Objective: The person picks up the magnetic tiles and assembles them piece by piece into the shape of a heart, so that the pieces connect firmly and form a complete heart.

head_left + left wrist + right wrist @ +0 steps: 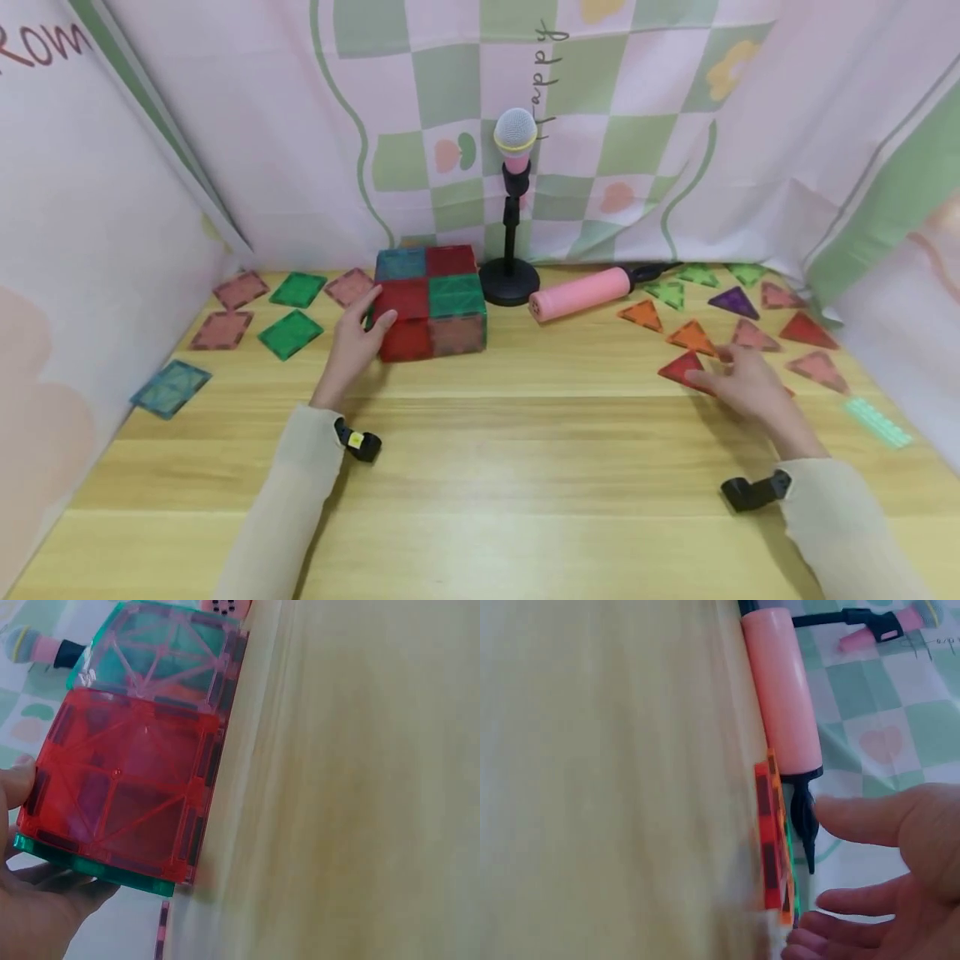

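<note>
Gripping a box of translucent magnetic tiles (430, 304) with the left hand (352, 337), far side of wooden tabletop (510, 475), just left of centre.
Thumb on the box's red side, fingers along its left end. Right hand (748, 387) over a red triangular tile (681, 367) at right, thumb and fingers parted; contact unclear. Just right of box: microphone stand (510, 282), then pink hand pump (583, 295). Loose square tiles (291, 334) to the left; orange triangular tiles (692, 337) beyond the red one.
</note>
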Demonstrator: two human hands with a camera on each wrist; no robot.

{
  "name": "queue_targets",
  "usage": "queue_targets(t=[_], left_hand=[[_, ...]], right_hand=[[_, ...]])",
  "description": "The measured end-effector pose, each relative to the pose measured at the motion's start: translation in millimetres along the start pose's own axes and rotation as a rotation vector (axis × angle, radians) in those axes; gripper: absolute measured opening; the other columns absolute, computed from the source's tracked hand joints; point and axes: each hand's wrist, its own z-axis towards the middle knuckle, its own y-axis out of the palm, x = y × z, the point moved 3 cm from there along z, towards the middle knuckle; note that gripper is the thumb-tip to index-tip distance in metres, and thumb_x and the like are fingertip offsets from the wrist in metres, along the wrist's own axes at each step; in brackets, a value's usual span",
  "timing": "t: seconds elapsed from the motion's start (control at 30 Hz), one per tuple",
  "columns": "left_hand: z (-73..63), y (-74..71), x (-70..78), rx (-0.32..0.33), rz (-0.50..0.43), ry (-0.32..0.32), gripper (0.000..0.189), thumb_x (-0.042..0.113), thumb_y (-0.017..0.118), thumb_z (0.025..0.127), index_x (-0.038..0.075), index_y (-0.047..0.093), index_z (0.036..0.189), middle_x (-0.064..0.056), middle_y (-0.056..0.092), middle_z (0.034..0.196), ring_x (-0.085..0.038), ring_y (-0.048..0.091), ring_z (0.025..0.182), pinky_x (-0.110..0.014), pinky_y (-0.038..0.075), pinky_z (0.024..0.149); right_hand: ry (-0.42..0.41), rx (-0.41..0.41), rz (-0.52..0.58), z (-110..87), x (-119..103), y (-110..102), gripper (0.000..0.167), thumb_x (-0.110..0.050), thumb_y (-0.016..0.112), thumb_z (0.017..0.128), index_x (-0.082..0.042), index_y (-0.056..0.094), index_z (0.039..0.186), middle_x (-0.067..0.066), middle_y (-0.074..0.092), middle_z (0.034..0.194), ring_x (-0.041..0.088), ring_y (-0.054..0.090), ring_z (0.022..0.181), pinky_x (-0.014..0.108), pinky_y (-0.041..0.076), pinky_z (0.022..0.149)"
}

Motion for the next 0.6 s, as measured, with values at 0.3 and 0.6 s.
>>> queue_targets(t=[0.3,0.6], left_hand=[[4.4,-2.2,-1.3,-0.046,0.058,-0.020,0.053,0.017,0.054,0.097,-0.002,0.038,0.143,-0.024,0.038,0.147,-0.035,0.031,0.140,-0.047,0.025,0.115],[-1.0,-1.9,6.3,-0.024,0.078,0.006,0.049,0.015,0.052,0.098,-0.005,0.040,0.141,-0.028,0.034,0.148,-0.039,0.030,0.139,-0.049,0.025,0.114]], right_hand=[[0.003,-0.043,-0.075,2.3,0,6,0.084,-0.043,0.067,0.086,0.021,0.038,0.132,0.044,0.051,0.106,0.055,0.050,0.100,0.060,0.043,0.086],[-0.054,-0.028,-0.033,5.3,-12,14,0.060,-0.030,0.076,0.080,0.013,0.056,0.116,0.033,0.060,0.109,0.044,0.056,0.098,0.052,0.046,0.082]])
